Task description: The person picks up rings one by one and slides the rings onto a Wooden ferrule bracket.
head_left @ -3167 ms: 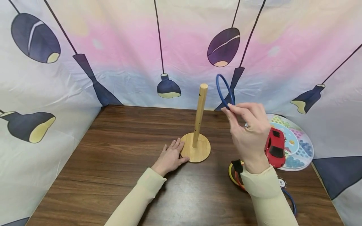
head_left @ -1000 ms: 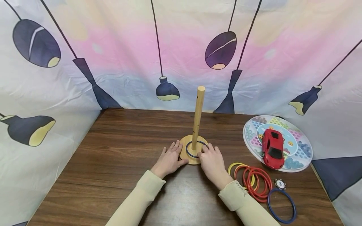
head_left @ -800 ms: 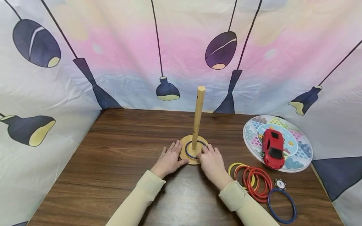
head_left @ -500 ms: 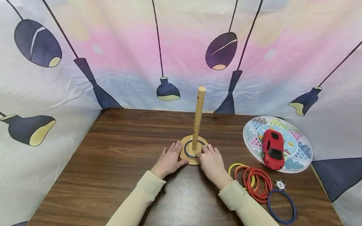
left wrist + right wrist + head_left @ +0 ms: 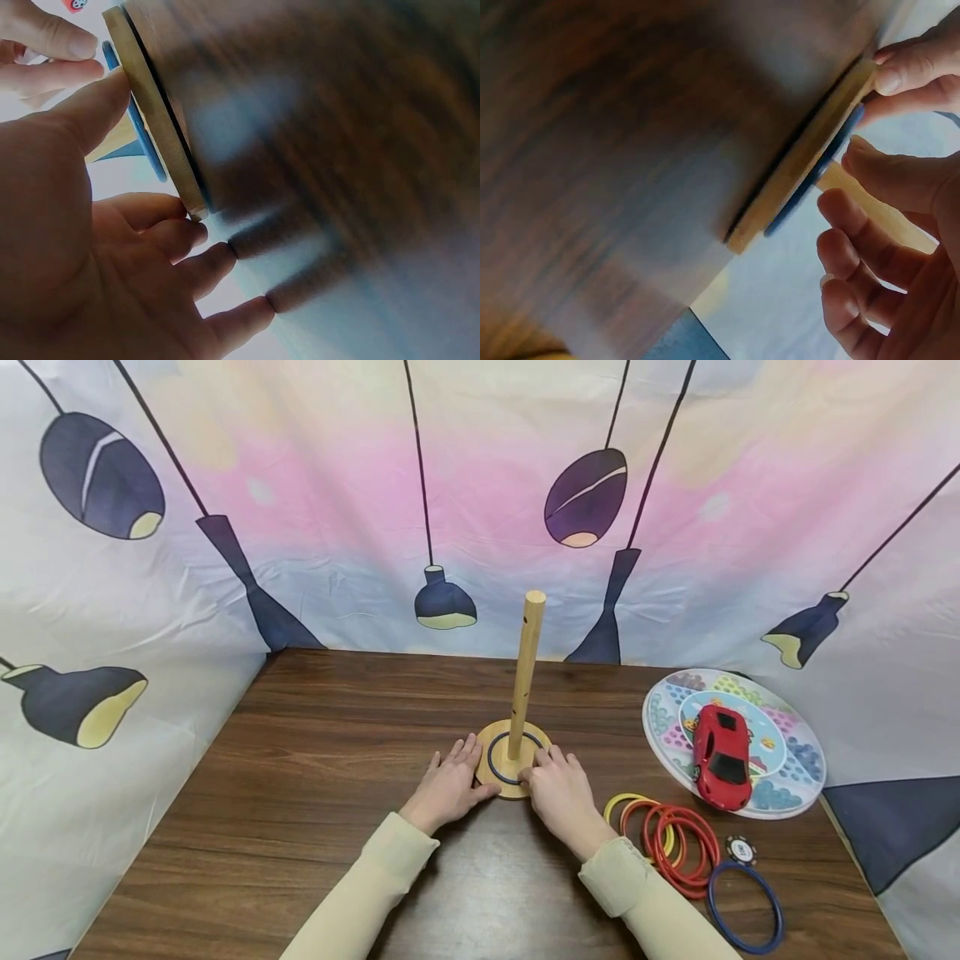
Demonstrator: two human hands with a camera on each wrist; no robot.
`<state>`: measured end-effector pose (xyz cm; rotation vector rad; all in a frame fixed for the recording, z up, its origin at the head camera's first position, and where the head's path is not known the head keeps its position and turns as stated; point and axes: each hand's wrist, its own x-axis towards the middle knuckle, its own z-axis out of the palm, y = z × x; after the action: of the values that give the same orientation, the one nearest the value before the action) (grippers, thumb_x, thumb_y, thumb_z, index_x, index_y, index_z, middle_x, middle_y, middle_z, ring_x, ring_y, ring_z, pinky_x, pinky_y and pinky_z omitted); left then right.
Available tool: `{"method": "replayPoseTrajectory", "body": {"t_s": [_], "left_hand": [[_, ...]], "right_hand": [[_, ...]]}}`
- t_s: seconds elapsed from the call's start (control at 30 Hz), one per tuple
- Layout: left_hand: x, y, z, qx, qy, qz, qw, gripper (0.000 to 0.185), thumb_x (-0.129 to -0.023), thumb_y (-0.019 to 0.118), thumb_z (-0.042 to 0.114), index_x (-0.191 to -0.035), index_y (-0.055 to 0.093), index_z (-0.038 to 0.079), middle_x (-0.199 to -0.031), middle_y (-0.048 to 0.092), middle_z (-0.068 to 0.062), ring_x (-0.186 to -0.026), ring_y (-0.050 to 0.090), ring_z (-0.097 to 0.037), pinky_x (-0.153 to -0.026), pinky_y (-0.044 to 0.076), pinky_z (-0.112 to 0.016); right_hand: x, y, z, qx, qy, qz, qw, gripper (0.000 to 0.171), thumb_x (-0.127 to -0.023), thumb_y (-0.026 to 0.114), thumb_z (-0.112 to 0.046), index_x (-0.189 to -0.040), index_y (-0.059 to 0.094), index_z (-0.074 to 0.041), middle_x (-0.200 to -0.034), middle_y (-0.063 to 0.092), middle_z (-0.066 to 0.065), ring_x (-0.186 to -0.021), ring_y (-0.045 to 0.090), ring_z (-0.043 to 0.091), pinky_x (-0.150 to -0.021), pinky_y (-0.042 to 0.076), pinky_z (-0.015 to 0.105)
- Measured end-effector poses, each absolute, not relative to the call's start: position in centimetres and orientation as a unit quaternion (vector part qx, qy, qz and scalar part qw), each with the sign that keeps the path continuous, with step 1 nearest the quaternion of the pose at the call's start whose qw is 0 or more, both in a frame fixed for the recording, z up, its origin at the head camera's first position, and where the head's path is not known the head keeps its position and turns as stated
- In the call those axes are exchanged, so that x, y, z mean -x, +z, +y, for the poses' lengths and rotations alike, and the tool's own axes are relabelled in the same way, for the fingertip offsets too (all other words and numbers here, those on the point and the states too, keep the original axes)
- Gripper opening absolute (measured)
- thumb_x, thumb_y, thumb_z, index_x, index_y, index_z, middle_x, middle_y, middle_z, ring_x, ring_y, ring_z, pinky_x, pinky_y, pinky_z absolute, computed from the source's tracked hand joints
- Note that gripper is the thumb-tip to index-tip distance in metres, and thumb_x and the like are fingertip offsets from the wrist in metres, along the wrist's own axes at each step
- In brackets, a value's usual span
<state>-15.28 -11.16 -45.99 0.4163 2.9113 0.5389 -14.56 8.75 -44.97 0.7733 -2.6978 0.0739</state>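
both hands are down flat-ish on the counter [image 5: 315, 793] either side of the peg stand [image 5: 516, 752]. left hand [image 5: 448, 781] has its fingers straight and spread, thumb tip pressed against the edge of the round wooden base; the left wrist view shows the same thing, thumb on the rim [image 5: 154, 120] and the other fingers lying on the wood grain. right hand [image 5: 561, 789] sits on the other side of the base, fingers relaxed, fingertips resting on the base's edge right by the blue ring [image 5: 510, 758]. neither hand is gripping anything as far as i can see.

that blue ring lies flat on the base, around the upright peg [image 5: 525, 672], so it's fully threaded and sitting at the bottom. in the right wrist view you can see it as a thin blue strip [image 5: 814, 184] on top of the base.

off to the right: a loose pile of red rings [image 5: 678, 852] overlapping a yellow ring [image 5: 617, 803], then another blue ring [image 5: 745, 906] near the counter's front edge, with a small round chip [image 5: 740, 850] just beside it. there's some print on the chip but it's too small to read. further back a red toy car [image 5: 722, 758] is parked on a colourful round board [image 5: 791, 777]. no readable writing on any of it.
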Motion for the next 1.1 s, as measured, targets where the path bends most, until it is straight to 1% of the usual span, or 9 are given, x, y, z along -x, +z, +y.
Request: {"method": "replayPoseTrajectory", "body": {"t_s": [0.33, 0.4, 0.5, 0.57, 0.67, 0.73, 0.83, 0.97, 1.1], "left_hand": [[15.2, -46.1, -11.0, -0.137, 0.186, 0.970, 0.076, 0.084, -0.093, 0.059, 0.052, -0.151, 0.030, -0.001, -0.158, 0.023, -0.015, -0.145, 0.022, -0.032, -0.112, 0.020, -0.060], [15.1, -46.1, -10.9, -0.137, 0.187, 0.970, 0.077, 0.084, -0.093, 0.059, 0.052, -0.151, 0.030, -0.001, -0.158, 0.023, -0.015, -0.145, 0.022, -0.032, -0.112, 0.020, -0.060], [15.2, -46.1, -10.9, -0.136, 0.187, 0.970, 0.078, 0.084, -0.093, 0.059, 0.052, -0.151, 0.030, -0.001, -0.158, 0.023, -0.015, -0.145, 0.022, -0.032, -0.112, 0.020, -0.060], [15.2, -46.2, -10.9, -0.137, 0.187, 0.969, 0.079, 0.084, -0.093, 0.059, 0.052, -0.151, 0.030, 0.000, -0.158, 0.023, -0.015, -0.145, 0.022, -0.032, -0.112, 0.020, -0.060], [15.3, -46.2, -10.9, -0.139, 0.187, 0.969, 0.084, 0.084, -0.093, 0.059, 0.052, -0.151, 0.029, 0.000, -0.158, 0.022, -0.015, -0.145, 0.021, -0.032, -0.112, 0.019, -0.060], [15.3, -46.3, -11.0, -0.140, 0.187, 0.969, 0.084, 0.084, -0.093, 0.059, 0.052, -0.151, 0.029, -0.001, -0.158, 0.022, -0.015, -0.145, 0.021, -0.032, -0.112, 0.019, -0.060], [15.3, -46.2, -11.1, -0.139, 0.189, 0.969, 0.082, 0.083, -0.093, 0.059, 0.051, -0.151, 0.029, -0.001, -0.158, 0.022, -0.016, -0.145, 0.021, -0.033, -0.112, 0.019, -0.060], [15.3, -46.1, -11.2, -0.141, 0.190, 0.968, 0.081, 0.083, -0.093, 0.059, 0.050, -0.151, 0.030, -0.001, -0.158, 0.023, -0.016, -0.145, 0.022, -0.033, -0.112, 0.019, -0.060], [15.3, -46.0, -11.1, -0.140, 0.188, 0.969, 0.083, 0.083, -0.093, 0.058, 0.052, -0.151, 0.029, 0.000, -0.158, 0.021, -0.015, -0.145, 0.020, -0.032, -0.112, 0.019, -0.060]], "right_hand": [[11.0, -41.1, 12.2, -0.227, 0.092, -0.959, 0.143, 0.025, -0.081, 0.079, -0.024, -0.103, 0.076, -0.013, -0.093, 0.065, 0.003, -0.091, 0.058, 0.025, -0.071, 0.046, 0.040], [9.9, -40.1, 13.7, -0.213, 0.100, -0.961, 0.145, 0.025, -0.080, 0.080, -0.024, -0.101, 0.075, -0.011, -0.092, 0.065, 0.003, -0.089, 0.059, 0.026, -0.070, 0.047, 0.041], [8.4, -39.1, 16.6, -0.178, 0.126, -0.966, 0.142, 0.018, -0.079, 0.081, -0.023, -0.092, 0.074, -0.013, -0.085, 0.065, 0.001, -0.081, 0.060, 0.025, -0.066, 0.048, 0.041], [7.4, -38.7, 18.9, -0.130, 0.144, -0.975, 0.112, 0.016, -0.079, 0.081, -0.025, -0.086, 0.072, -0.014, -0.081, 0.063, 0.000, -0.077, 0.060, 0.024, -0.062, 0.048, 0.041], [5.9, -38.8, 22.6, -0.036, 0.167, -0.985, 0.018, 0.022, -0.081, 0.080, -0.033, -0.087, 0.069, -0.013, -0.077, 0.060, -0.001, -0.070, 0.059, 0.020, -0.056, 0.046, 0.039], [5.0, -39.3, 24.8, 0.023, 0.174, -0.983, -0.052, 0.035, -0.081, 0.077, -0.042, -0.090, 0.068, -0.010, -0.076, 0.060, -0.001, -0.068, 0.058, 0.018, -0.055, 0.046, 0.039], [3.8, -40.7, 27.2, 0.091, 0.190, -0.967, -0.143, 0.058, -0.078, 0.073, -0.058, -0.096, 0.066, -0.003, -0.078, 0.062, 0.001, -0.070, 0.060, 0.019, -0.059, 0.048, 0.042], [2.4, -42.7, 29.0, 0.144, 0.202, -0.950, -0.192, 0.074, -0.072, 0.071, -0.068, -0.098, 0.064, 0.000, -0.080, 0.063, 0.000, -0.072, 0.062, 0.020, -0.063, 0.049, 0.046], [1.5, -44.0, 29.8, 0.159, 0.214, -0.945, -0.192, 0.073, -0.071, 0.073, -0.067, -0.092, 0.062, 0.001, -0.076, 0.061, 0.001, -0.067, 0.060, 0.018, -0.061, 0.049, 0.044]]}}
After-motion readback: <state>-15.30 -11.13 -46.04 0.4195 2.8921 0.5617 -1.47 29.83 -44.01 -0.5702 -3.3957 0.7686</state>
